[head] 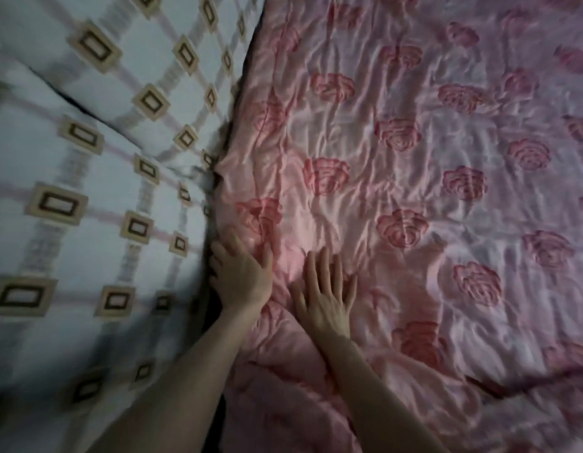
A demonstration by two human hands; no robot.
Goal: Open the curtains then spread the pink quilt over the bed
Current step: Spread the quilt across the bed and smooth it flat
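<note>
The pink quilt [414, 178], satin with embroidered roses and many small wrinkles, lies spread across the right and middle of the view. My left hand [239, 273] rests at the quilt's left edge, fingers apart, where it meets the patterned bedding. My right hand [324, 292] lies flat and open on the quilt just to the right of it, fingers spread and pointing away from me. Neither hand grips the cloth. The curtains are out of view.
White bedding with a grid of tan and brown squares [87, 197], shaped like pillows, fills the left side. A dark gap [215, 308] runs between it and the quilt. A fold of the quilt [486, 387] crosses the lower right.
</note>
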